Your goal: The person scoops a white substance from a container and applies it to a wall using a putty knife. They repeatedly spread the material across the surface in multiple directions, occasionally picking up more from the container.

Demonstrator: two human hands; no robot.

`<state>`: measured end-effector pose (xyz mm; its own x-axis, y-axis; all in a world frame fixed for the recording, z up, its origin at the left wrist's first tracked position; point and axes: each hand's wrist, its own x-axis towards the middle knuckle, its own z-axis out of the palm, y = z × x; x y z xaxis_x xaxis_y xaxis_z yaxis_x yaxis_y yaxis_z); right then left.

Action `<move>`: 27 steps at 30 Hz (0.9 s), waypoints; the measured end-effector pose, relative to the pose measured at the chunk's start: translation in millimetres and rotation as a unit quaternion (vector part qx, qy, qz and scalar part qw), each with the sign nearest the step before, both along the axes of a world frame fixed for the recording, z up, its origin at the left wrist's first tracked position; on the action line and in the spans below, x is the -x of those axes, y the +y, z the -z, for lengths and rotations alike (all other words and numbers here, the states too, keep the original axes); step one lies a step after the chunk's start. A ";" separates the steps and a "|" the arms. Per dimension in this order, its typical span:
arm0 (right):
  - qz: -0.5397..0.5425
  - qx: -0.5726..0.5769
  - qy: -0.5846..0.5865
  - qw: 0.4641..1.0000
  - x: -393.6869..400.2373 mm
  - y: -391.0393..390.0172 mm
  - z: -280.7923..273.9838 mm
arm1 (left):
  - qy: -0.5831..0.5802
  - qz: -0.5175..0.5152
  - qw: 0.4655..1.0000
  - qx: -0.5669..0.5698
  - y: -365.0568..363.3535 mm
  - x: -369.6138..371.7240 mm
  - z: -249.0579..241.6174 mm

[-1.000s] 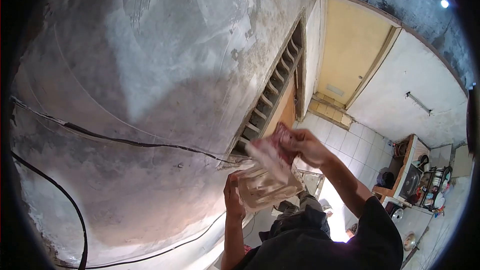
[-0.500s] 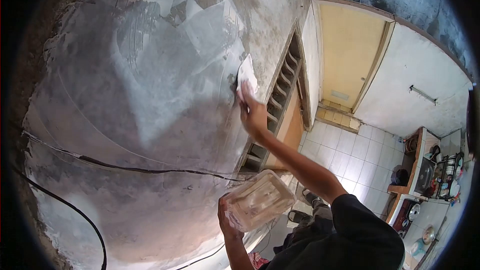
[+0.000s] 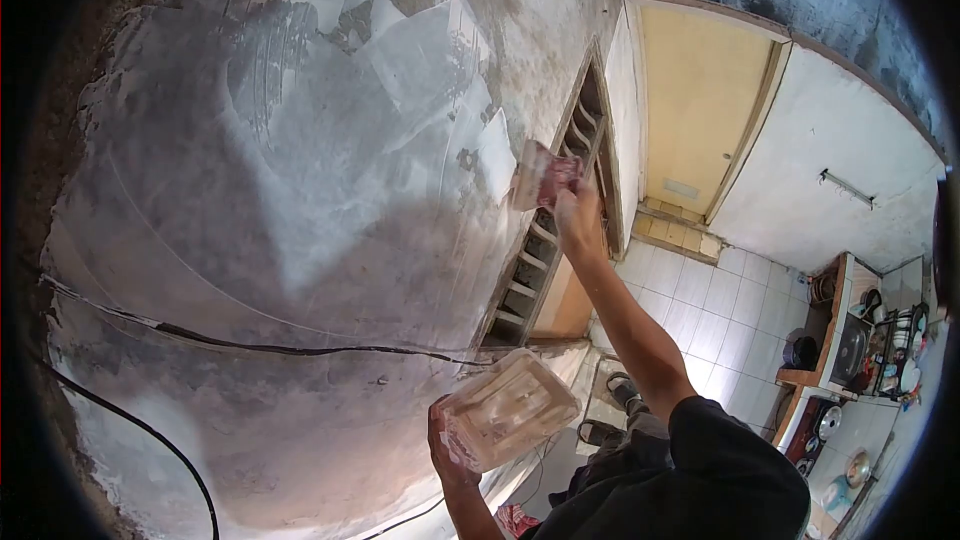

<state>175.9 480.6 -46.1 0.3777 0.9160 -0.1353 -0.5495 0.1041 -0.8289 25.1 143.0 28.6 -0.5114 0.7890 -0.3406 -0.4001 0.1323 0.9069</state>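
My right hand [image 3: 577,217] grips a wide putty knife [image 3: 540,176] by its reddish part, slightly blurred. The blade is close beside a white putty patch [image 3: 495,154] on the wall [image 3: 330,210], near the slatted vent [image 3: 530,265]. Lower down, my left hand [image 3: 450,452] holds a clear plastic tub [image 3: 512,412] by its side, tilted so that its inside shows. Whitish smears cover the tub's inside and the edge by my fingers. Grey and white putty is spread over much of the wall in broad, uneven patches.
A black cable [image 3: 290,348] runs across the wall, with another dark cable [image 3: 150,425] at lower left. Right of the vent stands a yellow door [image 3: 697,105]. Sandalled feet [image 3: 610,410] are below me. A kitchen counter [image 3: 810,415] with a stove and dishes is at far right.
My right hand has moved right and away from the wall, turning the putty knife so its face shows. A white patch now shows on the wall. The tub has shifted slightly down and left.
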 end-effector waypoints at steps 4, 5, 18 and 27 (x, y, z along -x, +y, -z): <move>-0.015 -0.018 -0.036 0.999 22.0 -7.1 -11.4 | 0.001 0.023 1.000 -0.004 -6.0 3.9 3.6; -0.029 -0.046 0.043 0.998 23.4 -18.3 -24.6 | 0.007 0.028 1.000 -0.012 -6.4 6.7 9.1; -0.013 -0.193 -0.125 0.973 10.5 -36.8 -45.3 | -0.044 0.010 0.999 -0.017 22.1 8.7 9.2; -0.067 -0.316 -0.293 0.900 52.5 -118.6 -53.9 | -0.096 -0.029 0.995 0.027 2.8 15.8 -0.3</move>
